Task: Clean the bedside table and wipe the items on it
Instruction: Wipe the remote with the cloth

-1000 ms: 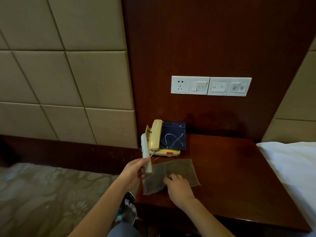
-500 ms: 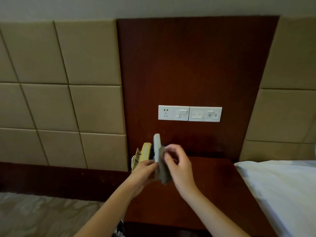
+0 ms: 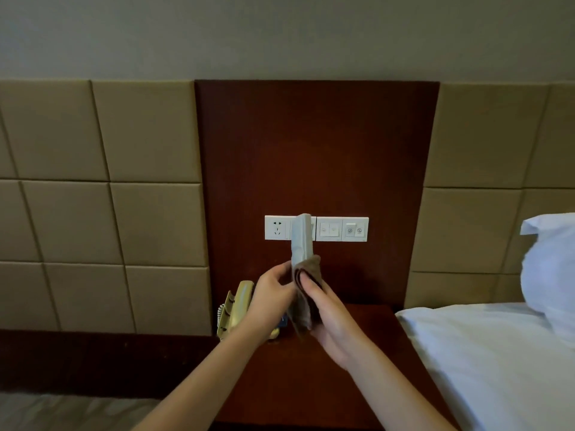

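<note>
My left hand (image 3: 272, 295) holds a white remote control (image 3: 301, 236) upright by its lower end, above the dark wooden bedside table (image 3: 351, 377). My right hand (image 3: 326, 312) grips a folded brown cloth (image 3: 306, 293) wrapped around the remote's lower half. A cream telephone (image 3: 236, 309) stands at the table's back left corner, partly hidden behind my left hand. The dark blue pad beside the phone is almost fully hidden.
A white socket and switch panel (image 3: 342, 229) is set in the wooden wall panel behind the remote. A bed with white sheet (image 3: 485, 362) and pillow (image 3: 550, 265) borders the table on the right. Padded beige wall panels (image 3: 124, 213) lie to the left.
My right hand picked the cloth up off the table and wrapped it round the remote. Both hands rose with the remote in front of the switch panel; the camera tilted upward.
</note>
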`<state>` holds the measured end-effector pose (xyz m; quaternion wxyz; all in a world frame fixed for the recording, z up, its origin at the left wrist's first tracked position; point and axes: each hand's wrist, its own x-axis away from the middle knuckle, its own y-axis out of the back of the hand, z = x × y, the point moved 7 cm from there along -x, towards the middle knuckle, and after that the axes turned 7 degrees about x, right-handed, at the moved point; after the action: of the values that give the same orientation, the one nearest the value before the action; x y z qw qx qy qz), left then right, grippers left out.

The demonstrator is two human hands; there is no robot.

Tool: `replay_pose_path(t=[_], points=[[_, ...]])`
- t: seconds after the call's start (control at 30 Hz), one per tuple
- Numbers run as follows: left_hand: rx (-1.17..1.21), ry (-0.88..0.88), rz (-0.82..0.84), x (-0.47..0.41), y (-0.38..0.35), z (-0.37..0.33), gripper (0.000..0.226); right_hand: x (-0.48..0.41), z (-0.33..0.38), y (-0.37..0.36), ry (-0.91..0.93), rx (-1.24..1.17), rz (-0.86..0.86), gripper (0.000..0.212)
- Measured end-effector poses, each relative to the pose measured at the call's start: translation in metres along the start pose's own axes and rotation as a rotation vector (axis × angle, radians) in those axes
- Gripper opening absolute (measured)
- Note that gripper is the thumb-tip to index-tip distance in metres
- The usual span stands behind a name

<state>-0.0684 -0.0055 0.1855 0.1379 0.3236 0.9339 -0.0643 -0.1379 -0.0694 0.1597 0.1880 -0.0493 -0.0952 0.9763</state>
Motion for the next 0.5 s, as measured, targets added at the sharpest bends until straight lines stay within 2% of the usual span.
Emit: replay_pose_path(t=[0.2, 0.3, 0.5], points=[[-0.186, -0.126, 0.172, 0.009, -0.025, -0.031, 0.046, 0.012, 0.019, 0.008, 0.075, -0.063, 0.014, 0.042], [-0.309, -0.201, 0.188, 0.018, -0.033, -0.043, 0.059, 0.013, 0.026, 0.012, 0.108, -0.088, -0.034, 0.036], [-0.249, -0.289, 0.143, 0.021, -0.036, -0.048, 0.05, 0.007, 0.068, 0.016, 0.252, 0.12, -0.153, 0.018]])
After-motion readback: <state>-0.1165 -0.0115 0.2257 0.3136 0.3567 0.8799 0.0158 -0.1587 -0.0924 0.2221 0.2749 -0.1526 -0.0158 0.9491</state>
